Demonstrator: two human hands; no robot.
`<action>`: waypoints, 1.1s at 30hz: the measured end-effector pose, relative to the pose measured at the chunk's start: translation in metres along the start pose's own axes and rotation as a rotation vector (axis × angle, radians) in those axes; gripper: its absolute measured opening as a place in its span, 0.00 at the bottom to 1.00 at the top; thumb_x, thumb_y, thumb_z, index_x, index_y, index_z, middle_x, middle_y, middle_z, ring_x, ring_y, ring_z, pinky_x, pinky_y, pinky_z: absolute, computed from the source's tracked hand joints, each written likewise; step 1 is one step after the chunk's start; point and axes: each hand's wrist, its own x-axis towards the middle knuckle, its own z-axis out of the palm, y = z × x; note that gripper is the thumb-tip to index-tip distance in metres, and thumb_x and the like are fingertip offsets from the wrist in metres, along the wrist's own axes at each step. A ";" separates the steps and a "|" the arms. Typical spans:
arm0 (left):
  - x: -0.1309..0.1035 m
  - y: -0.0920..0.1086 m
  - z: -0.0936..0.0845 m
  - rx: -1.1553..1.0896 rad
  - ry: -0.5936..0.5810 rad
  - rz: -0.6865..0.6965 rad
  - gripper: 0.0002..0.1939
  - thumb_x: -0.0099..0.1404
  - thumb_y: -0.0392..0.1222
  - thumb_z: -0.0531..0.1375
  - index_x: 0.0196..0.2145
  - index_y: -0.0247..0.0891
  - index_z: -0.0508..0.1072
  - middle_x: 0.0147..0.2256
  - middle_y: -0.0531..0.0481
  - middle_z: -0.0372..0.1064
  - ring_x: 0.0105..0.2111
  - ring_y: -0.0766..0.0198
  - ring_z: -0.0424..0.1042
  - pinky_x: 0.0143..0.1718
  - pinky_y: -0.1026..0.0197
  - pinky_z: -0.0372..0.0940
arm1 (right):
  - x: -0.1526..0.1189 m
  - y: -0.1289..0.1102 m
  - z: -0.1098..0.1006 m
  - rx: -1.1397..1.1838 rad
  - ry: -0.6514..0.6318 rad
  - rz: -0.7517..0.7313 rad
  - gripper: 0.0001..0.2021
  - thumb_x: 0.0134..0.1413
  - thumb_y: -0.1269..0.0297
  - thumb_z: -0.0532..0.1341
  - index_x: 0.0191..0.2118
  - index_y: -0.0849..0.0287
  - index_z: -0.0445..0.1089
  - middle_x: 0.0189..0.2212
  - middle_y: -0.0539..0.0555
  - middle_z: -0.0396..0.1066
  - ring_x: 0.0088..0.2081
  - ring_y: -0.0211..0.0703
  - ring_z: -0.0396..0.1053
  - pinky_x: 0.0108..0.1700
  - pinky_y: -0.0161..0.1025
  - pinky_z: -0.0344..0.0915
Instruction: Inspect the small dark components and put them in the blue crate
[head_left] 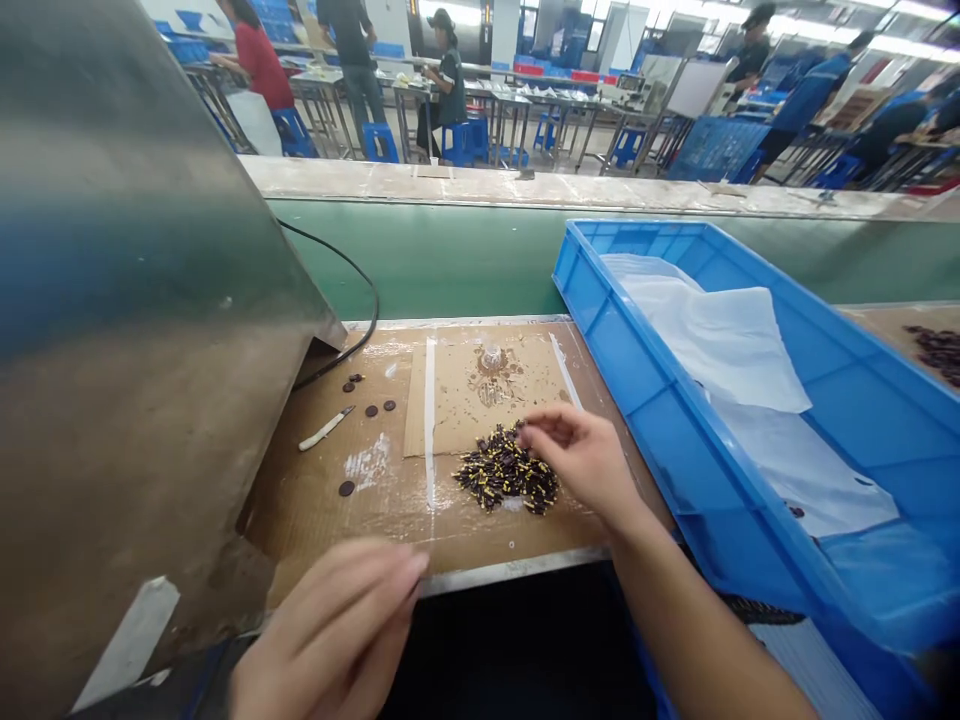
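Observation:
A heap of small dark pieces with yellow ends (pixel 510 472) lies on the cardboard-covered bench. At its upper right edge is my right hand (pixel 581 455), thumb and fingers curled together in a pinch; what they hold, if anything, is hidden. My left hand (pixel 337 625), slightly blurred, hovers by the bench's front edge with its fingers pressed together, and I cannot make out anything in it. Beyond the heap, a small clear piece (pixel 491 357) stands on a taped cardboard sheet (pixel 457 400) amid brown crumbs.
Dark round discs (pixel 346 489) and a white-handled knife (pixel 324 430) lie on the left. A large metal housing (pixel 135 330) with a black cable (pixel 360 270) bounds that side. To the right stands a blue crate (pixel 637 370) holding white sheets (pixel 720 330). People work at tables behind.

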 end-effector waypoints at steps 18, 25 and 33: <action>0.092 -0.106 0.123 -0.151 0.168 -0.385 0.10 0.69 0.42 0.62 0.46 0.43 0.80 0.41 0.47 0.79 0.37 0.61 0.76 0.40 0.57 0.69 | 0.151 0.046 0.014 -0.440 0.170 -0.433 0.09 0.63 0.64 0.61 0.44 0.53 0.80 0.43 0.53 0.81 0.44 0.45 0.76 0.48 0.44 0.71; 0.096 -0.097 0.123 -0.215 0.180 -0.435 0.10 0.68 0.41 0.63 0.46 0.43 0.81 0.42 0.46 0.78 0.37 0.60 0.74 0.41 0.57 0.67 | 0.155 0.051 0.016 -0.499 0.111 -0.411 0.10 0.63 0.67 0.61 0.44 0.52 0.80 0.42 0.53 0.81 0.43 0.45 0.75 0.49 0.46 0.69; 0.096 -0.098 0.124 -0.327 0.219 -0.569 0.11 0.67 0.45 0.65 0.45 0.41 0.81 0.42 0.44 0.79 0.39 0.59 0.77 0.44 0.56 0.70 | 0.152 0.054 0.016 -0.507 0.134 -0.449 0.09 0.64 0.67 0.60 0.44 0.54 0.79 0.41 0.54 0.80 0.42 0.45 0.74 0.48 0.44 0.69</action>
